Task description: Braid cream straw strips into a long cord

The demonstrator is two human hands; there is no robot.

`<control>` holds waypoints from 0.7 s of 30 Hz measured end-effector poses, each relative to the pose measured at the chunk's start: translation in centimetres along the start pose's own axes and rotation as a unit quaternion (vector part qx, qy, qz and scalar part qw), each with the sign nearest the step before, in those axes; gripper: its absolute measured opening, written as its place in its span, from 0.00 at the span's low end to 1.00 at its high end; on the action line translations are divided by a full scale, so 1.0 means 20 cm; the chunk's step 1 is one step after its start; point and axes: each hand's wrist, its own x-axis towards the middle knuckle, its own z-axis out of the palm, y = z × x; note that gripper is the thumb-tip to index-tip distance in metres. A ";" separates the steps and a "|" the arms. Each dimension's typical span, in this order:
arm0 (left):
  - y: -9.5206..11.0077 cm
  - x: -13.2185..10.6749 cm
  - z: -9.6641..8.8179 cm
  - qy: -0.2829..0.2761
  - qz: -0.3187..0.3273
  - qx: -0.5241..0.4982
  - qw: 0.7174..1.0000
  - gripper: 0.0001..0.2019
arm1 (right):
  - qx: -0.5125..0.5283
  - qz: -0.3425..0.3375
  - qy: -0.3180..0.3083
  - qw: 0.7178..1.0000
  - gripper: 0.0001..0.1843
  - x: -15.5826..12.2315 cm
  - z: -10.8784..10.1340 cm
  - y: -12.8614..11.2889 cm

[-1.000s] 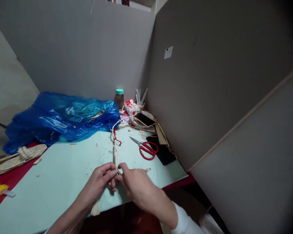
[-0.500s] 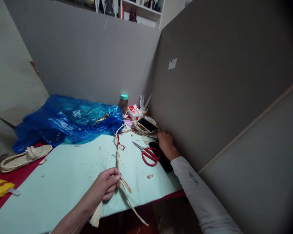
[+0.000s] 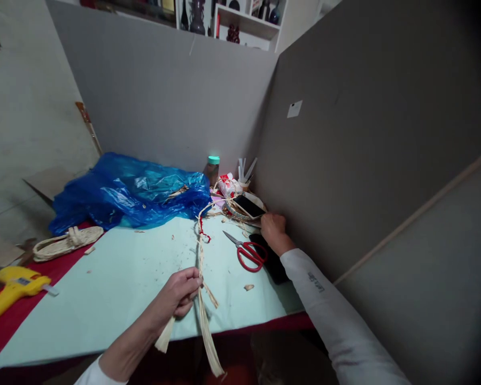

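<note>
My left hand pinches a pale straw braid above the table's front edge. The loose flat strands hang below the fingers, one bundle to either side. Upward from the hand, the braid runs to the pile at the back, with red cord around its upper part. My right hand is closed beside the grey partition, at the right end of the pile; what its fingers hold, if anything, is hidden. Red-handled scissors lie left of it, partly over a dark flat object.
A blue plastic bag covers the back left. A phone rests on the pile near a green-lidded jar. At left are a woven straw sandal and a yellow glue gun. Grey partitions enclose the back and right.
The view has shifted left, showing more of the glue gun. The loose strands under my left hand now hang straighter and spread wider. My right hand stays by the partition, its fingers curled more.
</note>
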 end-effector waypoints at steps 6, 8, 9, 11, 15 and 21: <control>0.00 0.01 -0.01 0.001 0.007 -0.010 1.000 0.15 | 0.023 0.039 0.103 0.994 0.18 -0.04 -0.06 0.07; -0.01 0.01 -0.01 0.003 0.008 -0.012 1.000 0.15 | 0.048 0.044 0.120 0.991 0.18 -0.04 -0.06 0.08; -0.01 0.01 -0.01 0.003 0.007 -0.013 1.000 0.15 | 0.060 0.041 0.120 0.990 0.18 -0.04 -0.06 0.08; -0.01 0.00 -0.01 0.001 0.006 -0.015 1.000 0.15 | 0.081 0.028 0.110 0.990 0.18 -0.04 -0.04 0.08; -0.01 0.00 -0.01 0.004 0.009 -0.032 0.999 0.14 | 0.117 0.003 0.095 0.989 0.19 -0.05 0.00 0.07; 0.01 -0.01 -0.01 0.009 -0.008 -0.058 0.998 0.14 | 0.144 -0.026 0.083 0.986 0.21 -0.07 0.05 0.09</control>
